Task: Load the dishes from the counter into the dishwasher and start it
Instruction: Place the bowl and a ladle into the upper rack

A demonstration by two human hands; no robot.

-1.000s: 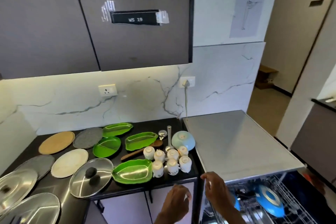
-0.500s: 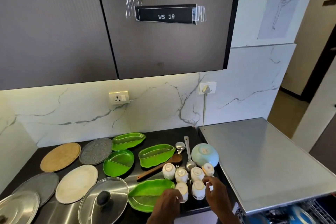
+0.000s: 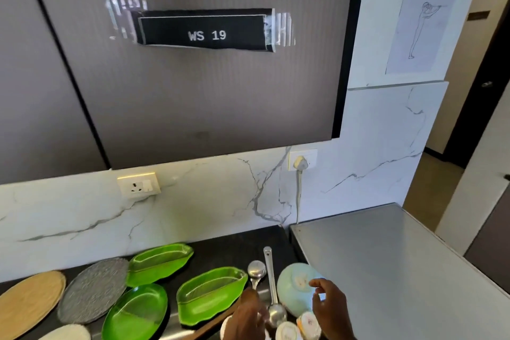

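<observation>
At the bottom edge the left hand point(image 3: 245, 317) lies blurred over the white cups point(image 3: 287, 332), its grip unreadable. The right hand point(image 3: 328, 309) hangs with loosely curled fingers in front of the upturned pale blue bowl point(image 3: 294, 284). Left of the bowl on the black counter point(image 3: 229, 252) lie a ladle point(image 3: 271, 284) and a spoon point(image 3: 256, 270), then green dishes point(image 3: 211, 292), a grey plate point(image 3: 92, 288) and a tan plate point(image 3: 27, 301), under a dark cabinet point(image 3: 193, 105) labelled WS 19, with a steel top point(image 3: 386, 270) at right.

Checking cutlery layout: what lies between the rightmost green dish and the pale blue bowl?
A spoon and a long-handled ladle, side by side; head view.
</observation>
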